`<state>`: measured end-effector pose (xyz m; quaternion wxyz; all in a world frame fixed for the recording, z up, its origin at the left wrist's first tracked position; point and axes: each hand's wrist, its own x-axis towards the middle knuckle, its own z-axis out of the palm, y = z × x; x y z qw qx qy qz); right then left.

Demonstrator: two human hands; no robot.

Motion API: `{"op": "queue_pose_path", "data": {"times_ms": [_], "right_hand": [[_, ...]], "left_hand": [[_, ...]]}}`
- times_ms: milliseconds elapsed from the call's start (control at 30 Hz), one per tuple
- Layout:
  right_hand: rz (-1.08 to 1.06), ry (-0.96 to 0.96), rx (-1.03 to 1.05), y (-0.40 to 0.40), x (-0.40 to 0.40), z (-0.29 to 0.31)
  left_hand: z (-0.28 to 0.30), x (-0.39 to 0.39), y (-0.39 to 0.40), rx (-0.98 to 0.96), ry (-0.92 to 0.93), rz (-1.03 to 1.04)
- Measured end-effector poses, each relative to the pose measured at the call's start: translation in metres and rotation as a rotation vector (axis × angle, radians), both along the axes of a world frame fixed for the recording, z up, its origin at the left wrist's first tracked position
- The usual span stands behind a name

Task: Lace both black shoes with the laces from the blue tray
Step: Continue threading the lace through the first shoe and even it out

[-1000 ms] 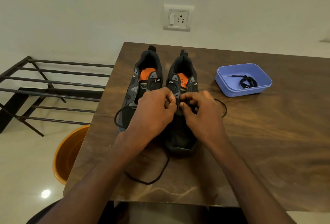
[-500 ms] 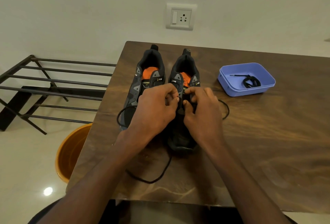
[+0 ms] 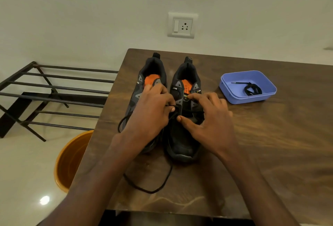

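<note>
Black lace [image 3: 163, 184] pinched by left hand [image 3: 153, 115] | right hand [image 3: 210, 117] lay loose on right shoe [image 3: 183, 135] | second lace [image 3: 252, 89] sat in blue tray [image 3: 232, 97]

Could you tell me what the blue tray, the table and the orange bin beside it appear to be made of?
The blue tray looks like matte moulded plastic: thin walls, rounded corners, uniform colour. The table shows dark brown wood grain with a soft sheen; whether solid wood or laminate cannot be told. The orange bin seems to be smooth plastic, evenly coloured with a thin rim.
</note>
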<state>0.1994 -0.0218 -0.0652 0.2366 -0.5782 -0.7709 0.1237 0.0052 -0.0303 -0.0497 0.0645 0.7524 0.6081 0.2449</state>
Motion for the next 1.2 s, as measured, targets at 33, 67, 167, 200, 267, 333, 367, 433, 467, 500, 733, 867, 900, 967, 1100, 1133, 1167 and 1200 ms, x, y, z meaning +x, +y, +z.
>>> {"op": "queue_pose_path", "data": {"times_ms": [33,67,167,200,267,333,367,433,467,500,733,867,900,967,1100,1133,1167,1200], "right_hand": [[-0.003,-0.019,-0.003,0.000,0.000,0.000],[-0.006,-0.027,-0.008,0.000,0.000,0.000],[-0.004,-0.016,-0.010,0.001,0.002,0.001],[-0.002,-0.014,-0.008,0.001,0.002,0.001],[0.000,0.004,-0.006,0.002,0.003,0.000],[-0.002,0.020,0.006,0.002,0.003,-0.001],[-0.004,0.023,0.014,0.003,0.003,-0.002],[-0.006,0.026,0.015,0.004,0.003,-0.004],[-0.006,0.031,0.010,0.004,0.003,-0.005],[-0.005,0.038,0.006,0.005,0.004,-0.005],[0.040,0.102,-0.037,0.007,0.006,-0.006],[0.059,0.155,-0.035,0.008,0.005,-0.010],[0.064,0.167,-0.034,0.008,0.005,-0.011],[0.070,0.182,-0.027,0.009,0.005,-0.012],[0.079,0.190,-0.025,0.009,0.007,-0.012],[0.079,0.193,-0.029,0.009,0.007,-0.011],[0.078,0.193,-0.035,0.009,0.006,-0.010],[0.078,0.186,-0.045,0.009,0.007,-0.010]], "left_hand": [[0.001,0.000,0.000,0.055,-0.086,-0.010],[0.003,0.001,-0.001,0.100,-0.238,-0.012],[0.025,0.001,-0.003,0.035,-1.019,-0.038],[0.029,0.001,-0.004,0.007,-1.178,-0.044],[0.031,-0.001,-0.003,0.054,-1.026,-0.031],[0.017,0.001,-0.002,0.079,-0.520,-0.048],[0.007,0.002,-0.001,0.069,-0.308,-0.055],[-0.005,0.004,0.003,0.022,-0.118,-0.036],[-0.007,0.003,0.004,0.023,-0.105,-0.020],[-0.007,0.002,0.004,0.051,-0.134,-0.014],[0.027,-0.002,-0.002,0.001,-1.136,0.016],[0.009,-0.003,0.000,-0.001,-0.301,-0.056],[0.004,-0.002,0.002,-0.050,-0.191,-0.081],[0.002,0.001,0.005,-0.062,-0.134,-0.068],[0.010,-0.005,0.005,0.034,-0.046,-0.044],[0.012,-0.007,0.004,0.029,0.003,-0.029],[0.014,-0.010,0.004,0.024,0.051,-0.012],[0.016,-0.010,0.003,0.019,0.096,0.006]]}}
